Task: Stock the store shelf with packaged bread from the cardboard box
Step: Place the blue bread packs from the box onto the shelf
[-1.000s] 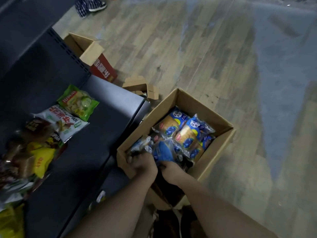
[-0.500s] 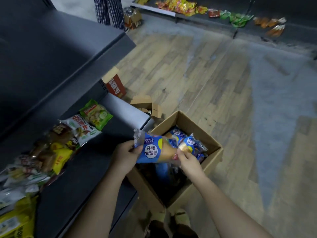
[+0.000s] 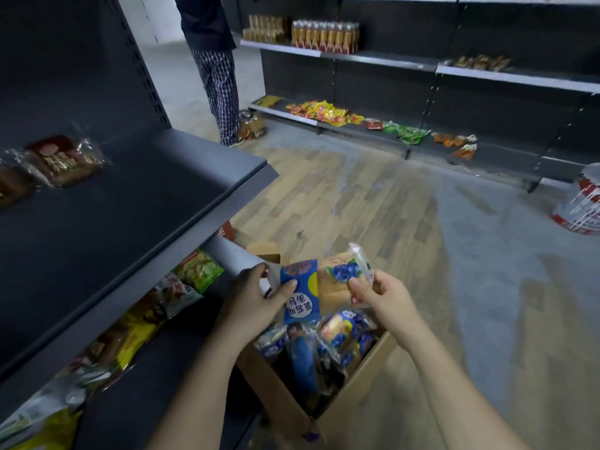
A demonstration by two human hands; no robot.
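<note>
Left hand [image 3: 256, 303], right hand [image 3: 380, 293] pinch bread packet [image 3: 311, 287] ends; hold it level, swing to your ten o'clock shelf [image 3: 146, 206].

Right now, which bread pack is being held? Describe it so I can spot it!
Find the cardboard box on the floor beside the dark shelf. Above it, the left hand and right hand hold one bread pack. Only it is held up; the other packs lie inside.

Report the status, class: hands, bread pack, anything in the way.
Left hand, right hand both gripping one bread pack. Pack above cardboard box. Nothing seen blocking shelf.
</note>
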